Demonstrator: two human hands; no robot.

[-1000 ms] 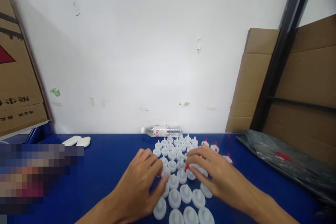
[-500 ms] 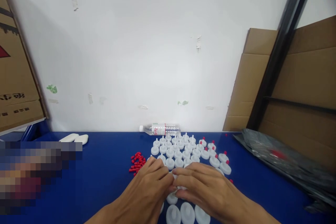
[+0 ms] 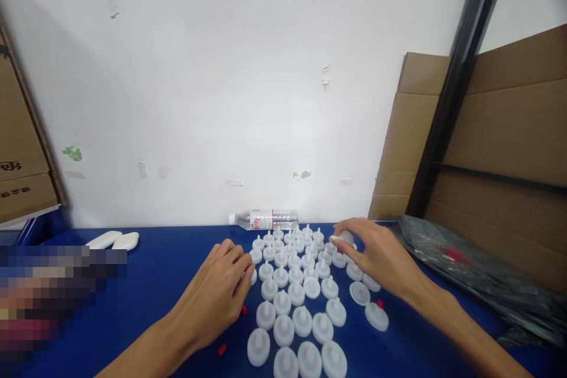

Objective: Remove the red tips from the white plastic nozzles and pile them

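My right hand (image 3: 376,254) holds a translucent white disc-shaped cap with a nozzle (image 3: 345,238) between thumb and fingers, at the back right of the blue table. Curled low on the left is my left hand (image 3: 217,289). Its fingertips are hidden, and a little red shows between thumb and forefinger; whatever they grip, I cannot make out. Many similar white nozzle caps (image 3: 302,321) stand in rows between my hands, spouts up. Beside the left hand lie small red tips (image 3: 222,349). At right, a tilted white cap (image 3: 376,316) has a red tip on its spout.
Along the wall lies a clear plastic bottle (image 3: 264,220). Two white oval pieces (image 3: 126,241) rest at the back left. Dark plastic bags (image 3: 452,277) cover the right side of the table (image 3: 146,283), near cardboard (image 3: 401,136) and a black post. A blurred patch hides the left edge.
My hands were together over the white caps; they have parted. The right has moved right and back with a white cap, the left leftward over the red tips. The view has shifted slightly.
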